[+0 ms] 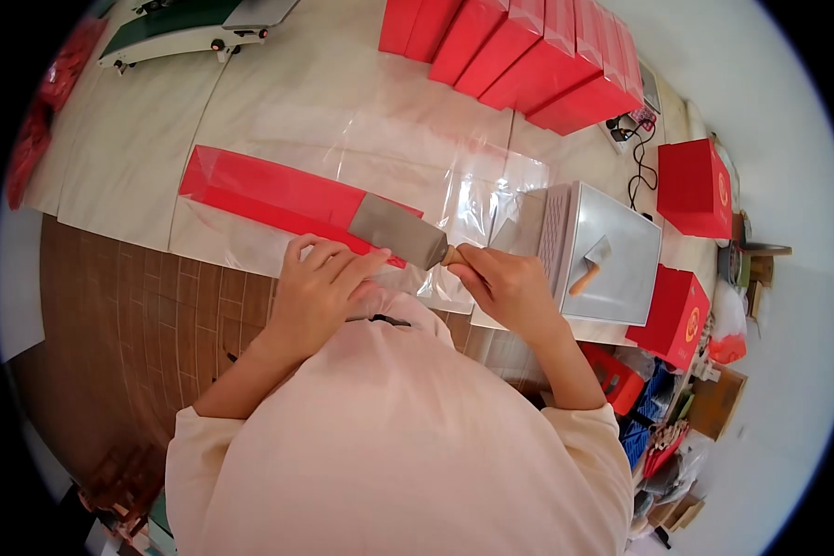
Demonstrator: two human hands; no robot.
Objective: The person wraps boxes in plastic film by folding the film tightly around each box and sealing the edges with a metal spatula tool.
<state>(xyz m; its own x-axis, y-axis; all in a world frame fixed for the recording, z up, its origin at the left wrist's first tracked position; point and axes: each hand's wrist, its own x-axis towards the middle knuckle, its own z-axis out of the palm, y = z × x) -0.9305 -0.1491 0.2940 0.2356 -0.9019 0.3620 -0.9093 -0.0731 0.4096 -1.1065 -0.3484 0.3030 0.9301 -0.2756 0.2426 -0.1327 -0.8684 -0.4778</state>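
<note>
A long red box (269,192) lies at a slant on the table near its front edge, with clear plastic film around it and spread out to its right. My right hand (505,283) is closed around the wooden handle of a wide metal scraper (398,230). The scraper's flat blade rests over the right end of the box. At the box's near side is my left hand (322,278), its fingers apart and slightly bent, touching the box edge and film close to the blade. Whether film is pinched under the left fingers is hard to see.
To the right sits a metal-topped plate unit (612,246) with a smaller wooden-handled scraper (591,266) on it. Several film-wrapped red boxes (537,56) stand at the back. A green-belted conveyor (171,28) is at the back left. A black cable (641,162) runs behind the unit.
</note>
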